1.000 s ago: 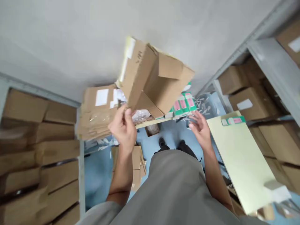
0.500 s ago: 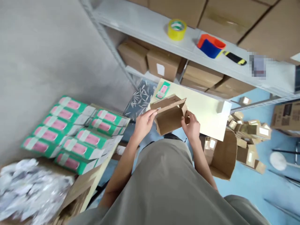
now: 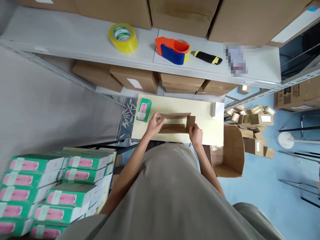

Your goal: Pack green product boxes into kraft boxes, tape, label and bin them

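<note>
A small brown cardboard box (image 3: 175,130) is at the table's front edge, between my hands. Through its open middle the pale tabletop shows. My left hand (image 3: 154,124) is closed at the box's left end, thumb and fingers curled around it. At the right end, my right hand (image 3: 196,134) pinches an upright flap (image 3: 190,122). Beyond my left hand, a green and pink packaged box (image 3: 143,110) lies on the cream table (image 3: 205,133). A small white box (image 3: 218,109) stands at the table's right end.
The shelf (image 3: 82,40) ahead carries yellow tape (image 3: 123,37), an orange and blue tape dispenser (image 3: 173,50), and a black and yellow cutter (image 3: 208,57). Green and pink boxes (image 3: 67,198) are stacked at left. At right, an open carton (image 3: 232,150) stands beside piled small cartons (image 3: 260,118).
The cardboard box has gone from tilted above the table to level at its front edge, both hands still on it. My view has turned, and the shelf items appear further left.
</note>
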A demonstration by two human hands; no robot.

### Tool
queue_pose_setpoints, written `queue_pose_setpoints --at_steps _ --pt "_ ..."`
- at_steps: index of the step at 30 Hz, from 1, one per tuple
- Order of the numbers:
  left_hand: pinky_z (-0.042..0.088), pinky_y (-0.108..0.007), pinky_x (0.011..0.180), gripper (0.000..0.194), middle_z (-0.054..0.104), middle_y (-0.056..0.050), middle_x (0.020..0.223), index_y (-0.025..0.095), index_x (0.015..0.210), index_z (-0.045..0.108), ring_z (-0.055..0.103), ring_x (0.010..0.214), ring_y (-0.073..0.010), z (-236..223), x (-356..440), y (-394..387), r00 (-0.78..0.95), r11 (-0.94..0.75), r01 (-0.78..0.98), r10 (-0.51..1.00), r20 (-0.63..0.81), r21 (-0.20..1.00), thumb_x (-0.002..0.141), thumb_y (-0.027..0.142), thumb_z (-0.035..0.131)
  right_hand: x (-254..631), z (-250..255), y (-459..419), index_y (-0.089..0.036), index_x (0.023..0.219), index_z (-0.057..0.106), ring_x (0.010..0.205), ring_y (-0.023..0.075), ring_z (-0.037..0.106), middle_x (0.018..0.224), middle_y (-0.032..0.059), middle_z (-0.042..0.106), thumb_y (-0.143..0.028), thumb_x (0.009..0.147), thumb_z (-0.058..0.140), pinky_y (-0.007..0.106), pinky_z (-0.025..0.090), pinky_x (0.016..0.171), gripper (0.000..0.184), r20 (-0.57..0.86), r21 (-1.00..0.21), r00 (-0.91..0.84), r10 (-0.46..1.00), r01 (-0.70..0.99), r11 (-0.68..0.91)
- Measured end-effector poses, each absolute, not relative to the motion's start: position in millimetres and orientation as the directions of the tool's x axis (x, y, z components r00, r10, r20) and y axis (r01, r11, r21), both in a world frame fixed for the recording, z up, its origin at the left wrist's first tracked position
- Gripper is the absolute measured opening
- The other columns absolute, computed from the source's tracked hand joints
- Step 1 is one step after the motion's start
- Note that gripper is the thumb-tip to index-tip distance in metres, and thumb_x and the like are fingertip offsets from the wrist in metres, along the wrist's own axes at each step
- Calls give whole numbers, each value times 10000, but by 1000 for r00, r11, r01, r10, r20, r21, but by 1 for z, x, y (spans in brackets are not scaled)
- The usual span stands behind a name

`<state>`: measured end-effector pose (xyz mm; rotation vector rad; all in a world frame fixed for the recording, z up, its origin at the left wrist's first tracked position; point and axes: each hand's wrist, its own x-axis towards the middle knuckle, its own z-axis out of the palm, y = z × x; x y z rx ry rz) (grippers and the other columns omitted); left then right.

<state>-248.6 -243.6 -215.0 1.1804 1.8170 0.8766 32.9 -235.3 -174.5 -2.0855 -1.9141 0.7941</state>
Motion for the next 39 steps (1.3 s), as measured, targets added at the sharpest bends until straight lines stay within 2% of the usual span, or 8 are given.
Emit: queue_pose_setpoints --at_steps 4,9,16,21,26,32,37,39 --pt "640 -471 1143 576 729 -180 1525 210 1455 656 753 1378 -330 -223 -247 -255 -267 389 453 918 -295 802 953 401 866 39 -178 -230 -213 1074 685 603 280 609 736 103 718 -293 1127 390 351 352 658 310 -245 -495 42 969 854 -162" --pt "692 -423 1001 329 795 -138 1424 232 1358 735 841 1110 -282 -223 -233 -256 -215 357 505 934 -287 785 1061 371 718 38 -194 -220 -203 1346 731 765 296 726 987 165 803 -345 1165 432 375 505 740 377 -254 -481 -35 966 872 -95" --pt "650 -414 1118 522 674 -175 1516 216 1577 643 719 1367 -297 -229 -219 -245 -131 264 582 964 -232 769 1091 401 683 39 -215 -207 -216 1605 641 1375 401 702 1574 250 617 -468 1165 524 566 573 1175 521 -312 -564 -229 922 826 14" --pt "608 -463 1182 724 642 -166 1440 223 1599 651 736 1261 -317 -226 -227 -246 -104 252 637 965 -242 729 968 507 865 52 -212 -205 -197 1685 557 1449 462 666 1668 273 500 -694 959 832 608 561 1227 922 -367 -591 -302 880 806 30" --pt "629 -434 1154 787 632 -121 1420 281 1607 671 749 1161 -271 -232 -247 -258 4 217 634 959 -284 742 905 525 931 68 -210 -203 -214 1549 705 1178 354 794 1496 214 645 -563 1093 693 520 628 1109 575 -360 -605 -353 864 793 72" --pt "559 -497 1249 423 670 -188 1414 200 1402 790 696 1359 -356 -240 -245 -261 54 147 735 960 -273 662 1011 360 824 65 -216 -192 -199 1257 826 1001 264 814 1334 160 729 -440 1069 727 429 644 1016 321 -392 -658 -350 851 753 7" --pt "595 -520 1145 917 664 -283 1551 113 1738 431 728 1362 -431 -233 -236 -250 -129 296 709 947 -294 641 983 388 874 64 -214 -181 -243 1775 400 969 271 819 1642 207 620 -526 858 941 466 672 967 1102 -388 -731 -299 872 676 -93" --pt "604 -514 1102 1044 683 -276 1543 154 1817 285 771 1278 -419 -231 -237 -242 -148 304 701 947 -286 645 990 411 867 65 -212 -175 -301 1844 265 910 243 811 1742 210 530 -490 830 966 470 669 993 1247 -379 -738 -329 865 671 -68"
